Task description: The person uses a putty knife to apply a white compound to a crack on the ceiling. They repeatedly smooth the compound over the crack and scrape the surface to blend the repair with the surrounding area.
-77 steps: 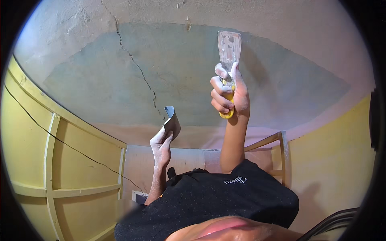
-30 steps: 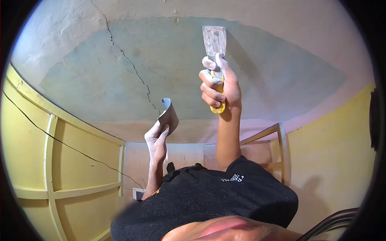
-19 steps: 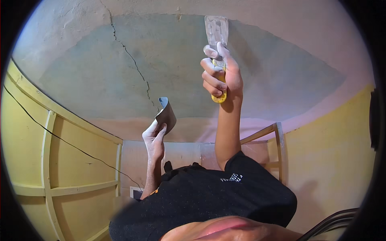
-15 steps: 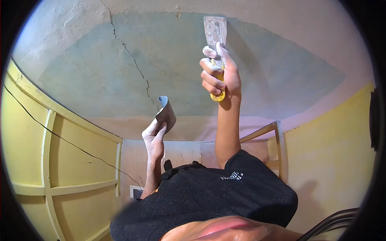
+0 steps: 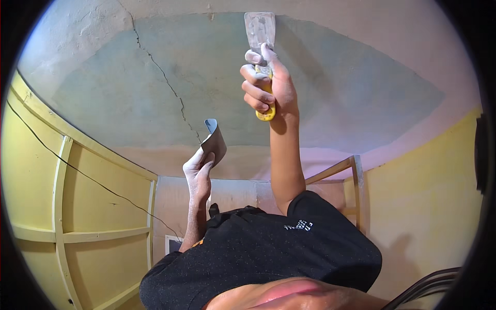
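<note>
- With the right hand [image 5: 271,82], clenching a yellow-handled scraper [image 5: 260,28]: fingers curled right round the handle, thumb laid up toward the blade, fingertips dusted white.
- Holding that scraper upright in front of the blue-grey patch [image 5: 351,93], blade end level with the patch's top edge; touching the surface or apart from it, impossible to tell.
- With the left hand [image 5: 199,168], pinching a bent grey sheet [image 5: 217,145] between thumb and fingers, in front of the patch's lower edge, left of its middle; some fingers hidden behind the sheet, white dust spread over hand and wrist.
- Showing a bluish face at the sheet's curled upper end.
- Marked by a dark, jagged crack [image 5: 166,78] through the patch's left half, from the pale plaster [image 5: 408,31] above it down to just beside the sheet.
- Bounded left of the patch by yellow panelling [image 5: 103,155] with battens [image 5: 60,191], right of it by a yellow-and-beige wall [image 5: 423,196], below it by a pale pinkish wall [image 5: 235,192].
- Crossed, below left of the patch, by a thin black cable [image 5: 114,195] slanting over the panelling.
- Furnished, below right of the patch, with a wooden frame [image 5: 358,186].
- Blocking part of the patch with the right forearm [image 5: 287,155], and much of the pinkish wall with a black shirt [image 5: 268,248] below the patch.
</note>
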